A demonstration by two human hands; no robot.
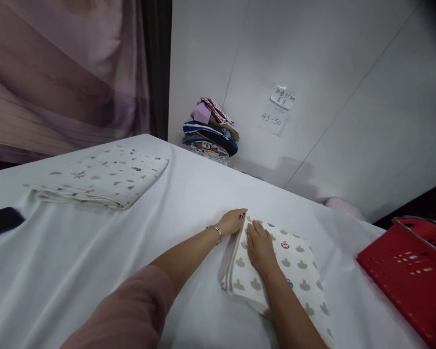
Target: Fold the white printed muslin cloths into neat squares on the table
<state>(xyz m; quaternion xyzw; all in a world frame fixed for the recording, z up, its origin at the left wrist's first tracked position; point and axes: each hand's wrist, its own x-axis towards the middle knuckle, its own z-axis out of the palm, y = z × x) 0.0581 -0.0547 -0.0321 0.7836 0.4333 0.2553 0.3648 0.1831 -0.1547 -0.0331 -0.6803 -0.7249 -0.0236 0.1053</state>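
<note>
Pale wall (330,72) behind everything, thin seams running across it. Tabletop (189,203) under a white, rumpled cover; one far corner shows toward the left, and the long far edge slopes from there down to the right. Curtain (69,72), pinkish, hangs beyond the left stretch of that edge. Red basket (403,276), perforated, metal handle, at the tabletop's right end, partly out of view. Grey-print cloth (300,264), off-white and folded in layers, lies right of the tabletop's middle, between the far edge and the near side; a few red and blue motifs among the grey. Speckled cloth (105,177), also folded, lies flat close to the far left corner. Pile of folded textiles (210,131) against the wall just past the far edge, its base hidden. Pink bulk (343,208) pokes up past the same edge, nearer the basket; cannot tell what it is. Dark slab (2,222) on the left side of the tabletop, cut off by the view. Right hand (261,247) laid flat on the grey-print cloth, fingers extended. Left hand (232,222) closed, pinching that cloth's far left corner. Two notes (282,97) on the wall, handwritten, the lower reading "45-50". Bracelet (218,234) on the left wrist.
</note>
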